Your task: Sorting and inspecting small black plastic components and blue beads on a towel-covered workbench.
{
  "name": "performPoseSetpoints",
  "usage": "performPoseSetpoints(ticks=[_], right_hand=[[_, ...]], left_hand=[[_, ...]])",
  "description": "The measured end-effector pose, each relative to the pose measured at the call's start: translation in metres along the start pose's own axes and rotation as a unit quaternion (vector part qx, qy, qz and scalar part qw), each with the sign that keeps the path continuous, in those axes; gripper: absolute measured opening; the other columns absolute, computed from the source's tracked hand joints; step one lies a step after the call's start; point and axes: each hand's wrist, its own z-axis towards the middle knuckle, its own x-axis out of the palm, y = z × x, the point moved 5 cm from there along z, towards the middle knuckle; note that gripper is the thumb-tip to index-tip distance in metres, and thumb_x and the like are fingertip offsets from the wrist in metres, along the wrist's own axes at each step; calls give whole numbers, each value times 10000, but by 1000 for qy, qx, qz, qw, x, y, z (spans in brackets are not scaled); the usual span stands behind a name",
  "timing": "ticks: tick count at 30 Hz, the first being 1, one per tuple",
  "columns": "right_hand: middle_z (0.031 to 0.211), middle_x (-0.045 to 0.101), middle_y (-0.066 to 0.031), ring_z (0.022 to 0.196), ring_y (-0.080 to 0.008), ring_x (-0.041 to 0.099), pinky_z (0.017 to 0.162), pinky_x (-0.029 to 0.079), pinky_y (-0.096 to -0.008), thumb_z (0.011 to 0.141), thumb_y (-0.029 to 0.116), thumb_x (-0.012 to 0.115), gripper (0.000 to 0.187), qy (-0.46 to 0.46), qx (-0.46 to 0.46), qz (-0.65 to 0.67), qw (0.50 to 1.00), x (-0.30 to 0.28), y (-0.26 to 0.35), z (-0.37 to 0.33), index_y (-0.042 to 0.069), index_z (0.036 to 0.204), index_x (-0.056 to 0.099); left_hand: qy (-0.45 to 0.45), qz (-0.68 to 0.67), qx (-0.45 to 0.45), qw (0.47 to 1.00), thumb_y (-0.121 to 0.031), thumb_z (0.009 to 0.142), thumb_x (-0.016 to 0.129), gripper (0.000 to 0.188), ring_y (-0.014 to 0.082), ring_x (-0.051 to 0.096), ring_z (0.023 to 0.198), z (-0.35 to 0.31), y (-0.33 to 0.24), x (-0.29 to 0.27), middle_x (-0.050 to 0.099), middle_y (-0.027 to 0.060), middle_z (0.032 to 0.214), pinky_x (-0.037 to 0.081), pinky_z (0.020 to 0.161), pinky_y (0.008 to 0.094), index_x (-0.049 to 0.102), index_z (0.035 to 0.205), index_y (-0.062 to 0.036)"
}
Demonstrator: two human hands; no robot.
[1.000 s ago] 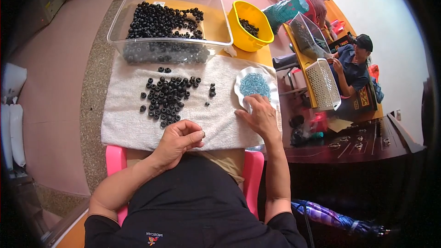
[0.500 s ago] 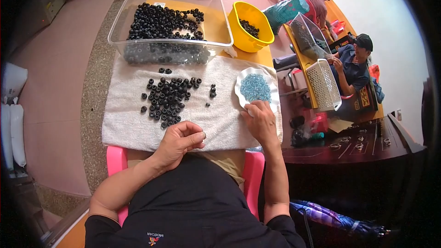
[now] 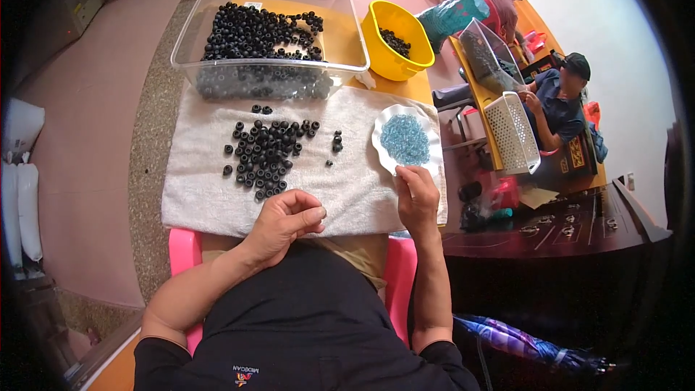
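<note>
My left hand (image 3: 289,223) rests at the towel's near edge, its thumb and fingers closed in a pinch; whatever it holds is too small to make out. In front of it, a loose pile of round black beads with holes (image 3: 264,150) lies on the white towel (image 3: 344,206). A few smaller black beads (image 3: 337,142) sit apart to the right. My right hand (image 3: 418,199) is at the near rim of a white scalloped plate (image 3: 381,153) heaped with tiny pale-blue beads (image 3: 405,140). Its thumb and index fingertips are pinched together, and anything between them is too small to see.
Behind the towel stands a large clear plastic bin (image 3: 268,69) of black beads. Beside it is a yellow basin (image 3: 400,67) with more dark pieces. Two people work at another table on the right, near a white perforated basket (image 3: 510,130). A folded umbrella (image 3: 514,340) lies lower right.
My right hand has drawn back from the pale-blue beads to the plate's near rim, its fingertips now pinched. The left hand keeps its pose.
</note>
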Motion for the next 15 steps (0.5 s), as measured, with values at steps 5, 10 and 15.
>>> performPoseSetpoints(ticks=[5, 10, 15], right_hand=[[894, 613, -110, 761, -172, 647, 675, 510, -259, 894, -55, 593, 84, 61, 113, 261, 957, 9, 24, -5, -38, 972, 620], [900, 604, -102, 771, -151, 645, 680, 507, -248, 921, -50, 570, 63, 155, 145, 421, 882, 32, 58, -12, -65, 962, 615], [901, 615, -106, 787, -155, 649, 705, 523, -258, 924, -25, 577, 74, 209, 178, 515, 812, 54, 76, -20, -71, 959, 624]], left_hand=[[-8, 4, -5, 1000, -78, 904, 665, 121, 137, 635, 812, 0, 2, -2, 620, 43, 918, 559, 776, 294, 594, 993, -35], [-3, 4, 0, 1000, -73, 906, 662, 115, 131, 636, 822, 1, 2, -1, 621, 40, 925, 564, 781, 298, 600, 995, -33], [27, -1, 4, 1000, -69, 906, 661, 111, 132, 649, 831, 1, 0, 2, 643, 45, 935, 565, 778, 287, 609, 995, -27]])
